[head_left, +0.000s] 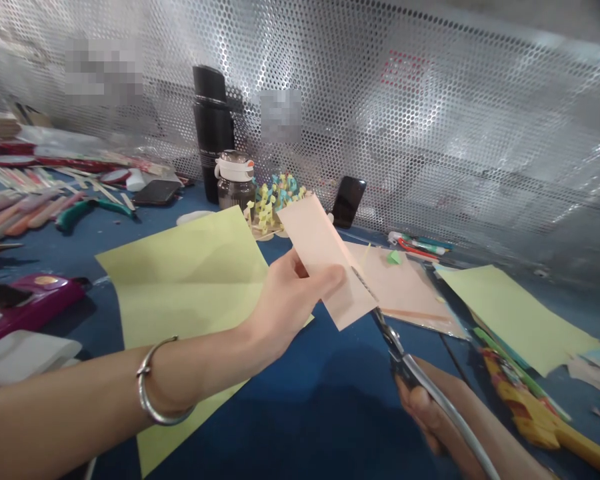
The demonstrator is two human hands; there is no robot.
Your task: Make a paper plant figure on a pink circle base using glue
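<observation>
Peach paper strip [325, 260], I see it above the table. Where is it exactly, and how do your hands stand?

It is in the air over the blue table [320, 413], and it does not lie on anything. My left hand [293, 303] grasps it at the lower part, with the thumb on its front face. My right hand [420, 407] is clenched around the long silver handles of the scissors [397, 350].

Do the blades touch the paper?

Yes, I think they are at the right edge of the strip, but they are thin and hard to see there, so I cannot say how deep they go.

How do you do this well?

In my opinion, the left hand should keep the strip flat and firm, close to the blades, so the paper does not bend. The right hand should close slowly and keep the blades straight.

What lies around your hands?

Under my left hand is a yellow-green paper sheet [190, 280], and a silver bangle [155, 383] is on that wrist. Beyond the scissors lie a peach paper sheet [400, 287] and another yellow-green paper sheet [515, 313]. Farther back, a black flask [213, 130] and a phone [349, 201] stand near the perforated metal panel [480, 133].
</observation>
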